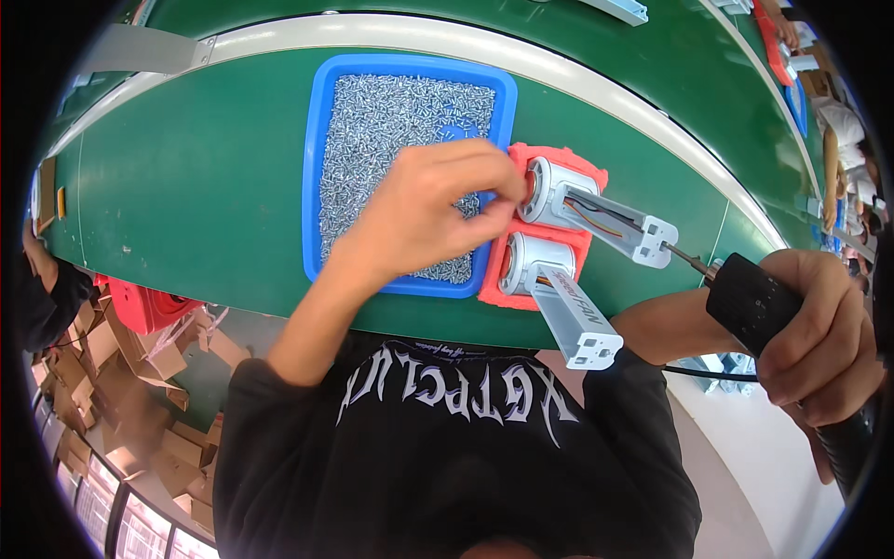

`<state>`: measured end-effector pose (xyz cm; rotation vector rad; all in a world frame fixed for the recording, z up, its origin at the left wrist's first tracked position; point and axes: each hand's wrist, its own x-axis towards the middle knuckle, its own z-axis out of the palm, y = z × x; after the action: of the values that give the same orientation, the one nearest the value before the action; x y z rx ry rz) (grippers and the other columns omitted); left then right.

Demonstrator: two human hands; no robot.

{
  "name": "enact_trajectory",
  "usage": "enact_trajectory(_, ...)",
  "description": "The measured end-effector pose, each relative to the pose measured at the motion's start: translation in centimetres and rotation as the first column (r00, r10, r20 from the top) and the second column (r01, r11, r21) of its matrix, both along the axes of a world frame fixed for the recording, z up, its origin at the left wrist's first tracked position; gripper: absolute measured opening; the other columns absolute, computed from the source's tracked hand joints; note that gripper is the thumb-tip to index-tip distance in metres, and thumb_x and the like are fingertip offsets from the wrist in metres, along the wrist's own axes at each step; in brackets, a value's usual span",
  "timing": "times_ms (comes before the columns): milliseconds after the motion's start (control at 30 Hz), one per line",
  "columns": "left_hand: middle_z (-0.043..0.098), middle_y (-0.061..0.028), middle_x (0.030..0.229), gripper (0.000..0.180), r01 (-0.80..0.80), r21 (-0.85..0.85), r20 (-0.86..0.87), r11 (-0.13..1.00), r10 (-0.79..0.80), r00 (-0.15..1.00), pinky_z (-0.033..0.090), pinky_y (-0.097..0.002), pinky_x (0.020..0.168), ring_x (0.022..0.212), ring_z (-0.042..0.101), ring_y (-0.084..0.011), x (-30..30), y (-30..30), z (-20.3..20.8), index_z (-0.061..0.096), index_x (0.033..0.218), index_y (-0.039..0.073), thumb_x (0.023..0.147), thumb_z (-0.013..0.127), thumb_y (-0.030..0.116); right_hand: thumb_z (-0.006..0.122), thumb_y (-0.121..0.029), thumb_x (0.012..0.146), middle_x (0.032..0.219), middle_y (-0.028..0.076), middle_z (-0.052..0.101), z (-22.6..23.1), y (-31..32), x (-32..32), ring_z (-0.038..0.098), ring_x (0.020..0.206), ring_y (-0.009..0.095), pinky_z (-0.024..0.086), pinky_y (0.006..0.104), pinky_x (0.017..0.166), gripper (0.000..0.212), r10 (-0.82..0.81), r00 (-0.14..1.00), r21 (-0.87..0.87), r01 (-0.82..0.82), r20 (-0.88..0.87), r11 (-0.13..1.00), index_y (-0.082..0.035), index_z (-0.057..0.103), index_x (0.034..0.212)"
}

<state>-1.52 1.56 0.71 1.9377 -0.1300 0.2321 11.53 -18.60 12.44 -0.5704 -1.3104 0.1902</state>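
My left hand (438, 200) reaches over the blue tray, thumb and fingers drawn together at the left end of the upper white motor unit (565, 189). Whatever those fingers pinch is hidden. My right hand (819, 340) wraps around a black electric screwdriver (754, 303). Its bit meets the end plate of the upper unit's arm (652, 242), whose open channel shows coloured wires. Below it lies a second white motor unit (540, 259) with a similar arm (579, 321). Both motors sit in a red holder (549, 229).
Many small silver screws (382, 130) fill the blue tray (315, 186) on the green table (205, 177). A white rail (410, 33) curves behind it. Cardboard boxes (186, 447) and a red object (140, 303) are at lower left. Other people (843, 140) are at the far right and left.
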Motion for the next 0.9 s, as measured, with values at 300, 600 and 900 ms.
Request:
enact_trajectory(300, 0.069, -0.0032, 0.083, 0.021, -0.096, 0.015, 0.181, 0.995, 0.092, 0.979, 0.048, -0.025, 0.062, 0.068, 0.058, -0.0138, 1.3, -3.9, -1.3, 0.072, 0.086, 0.004, 0.071, 0.068, -0.01, 0.054, -0.032, 0.098, 0.075, 0.003, 0.059, 1.5, -2.3, 0.0, 0.055, 0.047, 0.014, 0.05, 0.0245, 0.038, 0.049, -0.1, 0.993, 0.224, 0.113, -0.068, 0.968, -0.01, 0.045, 0.14)
enact_trajectory(600, 0.072, -0.0037, 0.086, 0.025, -0.09, -0.491, 0.114, 0.867, 0.166, 0.98, 0.041, -0.0233, 0.054, 0.059, 0.052, -0.0123, -0.2, -5.4, -1.6, 0.077, 0.09, 0.007, 0.071, 0.071, -0.008, 0.063, -0.028, 0.093, 0.068, 0.001, 0.059, 1.5, -1.7, -0.1, 0.054, 0.043, 0.013, 0.05, 0.0245, 0.036, 0.046, -0.052, 0.961, 0.494, 0.185, -0.27, 0.85, -0.008, 0.053, 0.132)
enact_trajectory(900, 0.072, -0.0069, 0.088, 0.021, -0.046, -0.419, 0.16, 0.907, 0.124, 0.979, 0.045, -0.0237, 0.057, 0.064, 0.058, -0.0137, -0.1, -5.5, -1.5, 0.076, 0.088, 0.004, 0.071, 0.072, -0.008, 0.061, -0.029, 0.094, 0.068, 0.002, 0.058, 1.8, -1.9, -0.5, 0.051, 0.041, 0.013, 0.048, 0.0246, 0.034, 0.043, 0.01, 0.953, 0.409, 0.12, -0.302, 0.905, -0.007, 0.053, 0.131)
